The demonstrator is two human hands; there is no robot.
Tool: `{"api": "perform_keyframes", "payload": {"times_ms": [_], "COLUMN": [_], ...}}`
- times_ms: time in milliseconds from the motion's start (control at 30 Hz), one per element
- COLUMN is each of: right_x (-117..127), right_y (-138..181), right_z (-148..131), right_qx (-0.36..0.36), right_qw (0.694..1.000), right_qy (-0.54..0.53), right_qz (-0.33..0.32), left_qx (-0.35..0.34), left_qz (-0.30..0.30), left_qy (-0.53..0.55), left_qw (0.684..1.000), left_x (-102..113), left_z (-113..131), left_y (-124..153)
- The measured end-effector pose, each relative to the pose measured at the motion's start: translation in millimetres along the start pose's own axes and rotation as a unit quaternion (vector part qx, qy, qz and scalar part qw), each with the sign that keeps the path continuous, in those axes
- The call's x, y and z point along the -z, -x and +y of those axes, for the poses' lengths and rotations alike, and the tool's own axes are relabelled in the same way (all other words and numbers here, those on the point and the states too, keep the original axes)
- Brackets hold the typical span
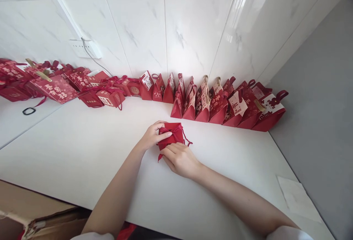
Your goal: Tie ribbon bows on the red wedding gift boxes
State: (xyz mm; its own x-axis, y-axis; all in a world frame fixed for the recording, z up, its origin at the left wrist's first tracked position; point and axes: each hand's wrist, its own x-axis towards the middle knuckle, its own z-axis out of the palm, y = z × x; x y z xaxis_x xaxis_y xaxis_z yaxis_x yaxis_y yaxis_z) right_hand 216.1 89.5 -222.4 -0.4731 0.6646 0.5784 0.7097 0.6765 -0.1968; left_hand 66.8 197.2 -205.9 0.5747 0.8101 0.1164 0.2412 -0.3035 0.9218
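Note:
A small red gift box (174, 126) with a red ribbon (187, 139) stands on the white table in front of me. My left hand (154, 135) grips its left side, the thumb lying across the top near the ribbon. At the near side, my right hand (180, 158) has its fingers curled against the box. A ribbon end (160, 158) sticks out to the left of those fingers. What the right fingertips pinch is hidden under the hand.
Several red gift boxes with strap handles (217, 108) line the tiled wall at the right. More boxes and bags (55, 87) crowd the left. A black loop (29, 111) lies near them. A cardboard box (33, 203) stands below the table's front edge.

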Motion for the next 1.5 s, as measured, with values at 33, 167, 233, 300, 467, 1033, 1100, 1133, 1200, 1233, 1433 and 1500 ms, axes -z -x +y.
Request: {"api": "perform_keyframes", "payload": {"times_ms": [33, 167, 233, 300, 467, 1033, 1100, 1133, 1200, 1233, 1433, 1500], "right_x": [1, 1, 1, 1, -4, 67, 62, 60, 58, 57, 43, 37], "right_y": [-1, -2, -2, -2, -1, -29, -28, -28, -28, -28, -29, -28], "right_z": [0, -1, -1, -1, -1, 87, 93, 96, 99, 101, 106, 107], "right_qx": [0.001, -0.006, -0.015, -0.018, -0.007, -0.074, -0.080, -0.082, -0.088, -0.096, -0.161, -0.181], "right_qw": [1.000, 1.000, 0.999, 0.998, 0.996, 0.943, 0.938, 0.935, 0.922, 0.912, 0.823, 0.802], "right_qy": [-0.005, -0.028, -0.046, -0.059, -0.086, -0.304, -0.308, -0.313, -0.339, -0.361, -0.518, -0.544], "right_qz": [0.000, -0.005, -0.009, -0.012, -0.024, -0.116, -0.135, -0.145, -0.164, -0.171, -0.168, -0.166], "left_qx": [0.003, 0.022, 0.025, 0.023, 0.024, 0.030, 0.025, 0.024, 0.028, 0.031, 0.032, 0.025], "left_qz": [0.001, 0.013, 0.016, 0.021, 0.024, -0.090, -0.101, -0.104, -0.108, -0.109, -0.118, -0.121], "left_qy": [-0.003, -0.012, -0.015, -0.012, 0.004, 0.039, 0.044, 0.046, 0.050, 0.053, 0.059, 0.050], "left_qw": [1.000, 1.000, 0.999, 0.999, 0.999, 0.995, 0.994, 0.993, 0.992, 0.992, 0.991, 0.991], "left_x": [0, 0, 0, -1, -3, 4, 5, 5, 6, 6, 8, 9], "left_z": [0, -2, -3, -4, -3, 4, 4, 3, 2, 1, 0, 2], "left_y": [0, -1, -3, -3, -3, 3, 3, 3, 3, 3, 4, 5]}}
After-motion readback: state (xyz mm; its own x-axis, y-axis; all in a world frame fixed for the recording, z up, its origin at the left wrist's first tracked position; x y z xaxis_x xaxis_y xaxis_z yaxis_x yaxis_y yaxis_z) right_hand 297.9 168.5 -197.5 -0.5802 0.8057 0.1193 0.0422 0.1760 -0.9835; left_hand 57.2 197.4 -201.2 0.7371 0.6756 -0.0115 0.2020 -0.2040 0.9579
